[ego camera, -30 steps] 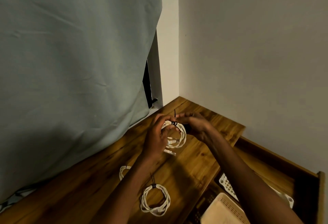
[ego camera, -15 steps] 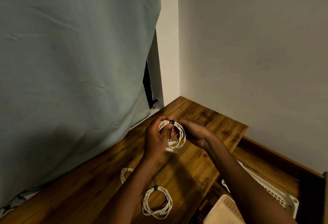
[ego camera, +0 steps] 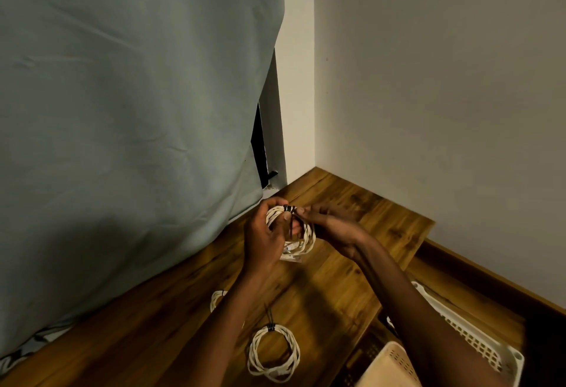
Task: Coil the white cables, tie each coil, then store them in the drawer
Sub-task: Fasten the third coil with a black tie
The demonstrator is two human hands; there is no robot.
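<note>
I hold a coiled white cable (ego camera: 307,238) above the wooden desktop (ego camera: 337,279). My left hand (ego camera: 265,235) grips the coil's left side, fingers curled round it. My right hand (ego camera: 330,226) pinches the black tie (ego camera: 289,208) wrapped at the coil's top; the tie's loose end hangs down inside the coil. A second white coil (ego camera: 273,354), bound with a black tie, lies flat on the desk near me. A third coil (ego camera: 216,298) peeks out from behind my left forearm, mostly hidden.
A grey-green curtain (ego camera: 128,111) hangs along the left, down to the desk. Pale walls meet in the corner behind. At lower right an open drawer holds a white perforated basket (ego camera: 477,343) and a cream basket (ego camera: 392,368).
The tie's loose end, which stuck up above the coil, now hangs down inside it. Both hands stay on the coil in nearly the same place; the view tilted slightly.
</note>
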